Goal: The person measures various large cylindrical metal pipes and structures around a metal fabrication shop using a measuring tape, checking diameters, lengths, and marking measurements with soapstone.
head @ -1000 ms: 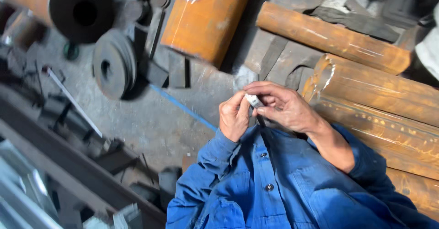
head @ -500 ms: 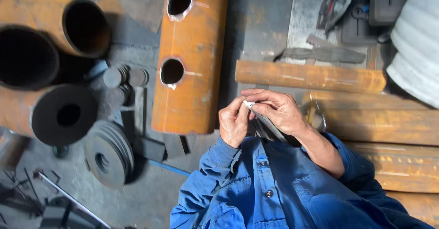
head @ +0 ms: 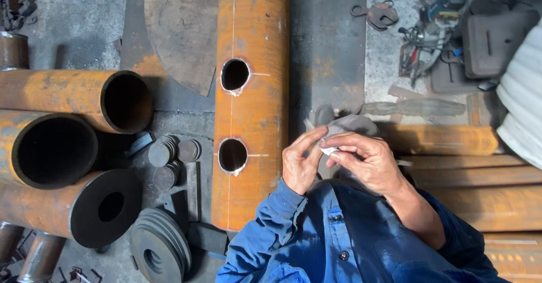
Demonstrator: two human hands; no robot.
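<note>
pinching small white piece [head: 327, 149], maybe chalk, both hands: left hand [head: 301, 164], right hand [head: 367, 161]

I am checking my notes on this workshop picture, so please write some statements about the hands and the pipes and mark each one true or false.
1. Both hands hold a small white piece between the fingertips. True: the left hand and the right hand meet on it in front of the blue shirt.
2. The long rusty pipe has three round holes. False: it shows two, an upper hole and a lower hole.
3. A white line runs along this pipe through both holes. True.
4. The stack of round steel discs lies on top of the pipe. False: it lies on the floor to the pipe's left.
5. The hands rest on the pipe. False: they are beside it, not touching.
</note>
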